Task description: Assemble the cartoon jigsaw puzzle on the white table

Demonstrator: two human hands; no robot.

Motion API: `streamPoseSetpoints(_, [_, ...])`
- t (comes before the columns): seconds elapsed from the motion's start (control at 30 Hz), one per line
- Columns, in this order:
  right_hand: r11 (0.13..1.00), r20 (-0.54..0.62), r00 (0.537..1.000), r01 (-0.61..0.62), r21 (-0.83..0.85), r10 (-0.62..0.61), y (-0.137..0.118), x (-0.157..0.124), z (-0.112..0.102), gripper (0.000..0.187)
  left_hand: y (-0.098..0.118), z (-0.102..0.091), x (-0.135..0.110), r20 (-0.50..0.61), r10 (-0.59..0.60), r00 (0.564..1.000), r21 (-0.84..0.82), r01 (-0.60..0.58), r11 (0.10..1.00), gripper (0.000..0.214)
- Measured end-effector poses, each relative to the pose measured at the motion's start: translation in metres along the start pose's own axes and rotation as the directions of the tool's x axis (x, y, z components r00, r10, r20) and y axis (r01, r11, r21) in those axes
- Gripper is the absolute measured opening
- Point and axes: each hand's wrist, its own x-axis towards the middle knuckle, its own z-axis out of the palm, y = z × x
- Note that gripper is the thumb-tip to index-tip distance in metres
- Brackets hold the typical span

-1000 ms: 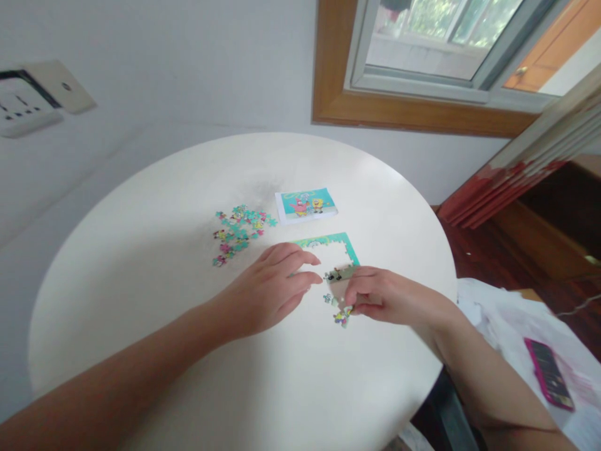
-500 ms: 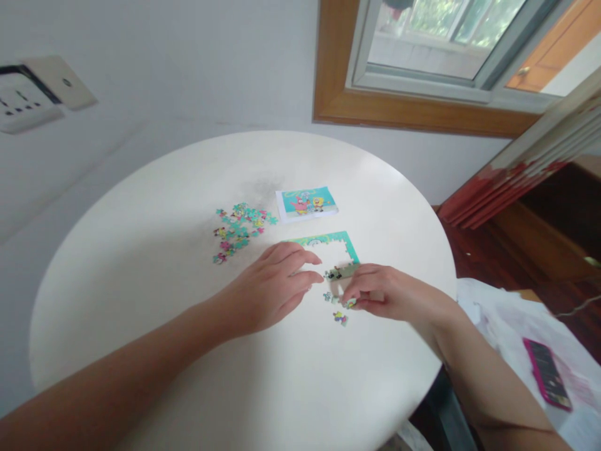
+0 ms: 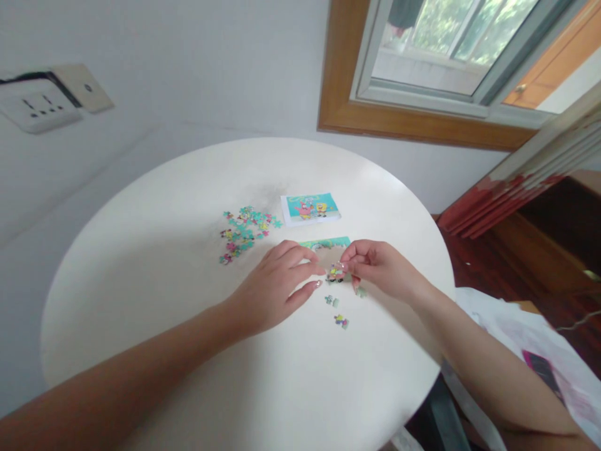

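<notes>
Right hand (image 3: 375, 266) pinched a yellow-and-pink piece (image 3: 335, 270) at a half-framed jigsaw (image 3: 326, 243)

The jigsaw lay on the near half of the table, between the two hands. Its far border was teal with yellow-green squiggles; a greyish-green strip with dark shoe shapes showed along the near side, and the middle was pale. The yellow-and-pink piece was at that strip, its near end close to the shoes; whether it touched them could not be told.

Around it spread the round white table (image 3: 282, 388), with a window (image 3: 432, 47) and a red-and-white curtain (image 3: 474, 203) beyond. The left hand (image 3: 282, 282) covered the jigsaw's left end, fingers loosely spread, nothing visible between thumb and fingers. The right hand hid the right end, thumb and finger closed on the piece. A picture card (image 3: 310, 208) lay just beyond, a heap of pieces (image 3: 245, 233) to its left. Nearer the person lay a multicoloured piece (image 3: 342, 321), a grey-green piece (image 3: 332, 300) and, by the right hand's lower fingers, a pale green piece (image 3: 360, 292).

The jigsaw's long axis ran left to right, roughly parallel to the card's, its teal border toward the window. The held piece's own axis was too small to tell.
</notes>
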Motion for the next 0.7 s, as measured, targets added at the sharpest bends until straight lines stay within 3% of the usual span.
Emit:
streamPoseSetpoints(0.13, [0.998, -0.004, 0.999, 0.054, 0.010, -0.054, -0.002, 0.012, 0.010, 0.021, 0.000, 0.001, 0.003, -0.066, -0.059, 0.996, -0.065, 0.055, 0.996, 0.015])
streamPoseSetpoints(0.43, [0.978, -0.049, 0.986, 0.152, -0.145, -0.160, 0.004, 0.013, 0.014, 0.035, -0.005, 0.003, 0.005, -0.111, -0.126, 0.986, -0.232, 0.098, 0.968, 0.010])
streamPoseSetpoints(0.7, [0.850, 0.069, 0.919, 0.385, -0.360, -0.388, 0.003, 0.012, 0.012, 0.023, -0.012, 0.007, 0.005, -0.097, -0.194, 0.976, -0.288, 0.159, 0.944, 0.015])
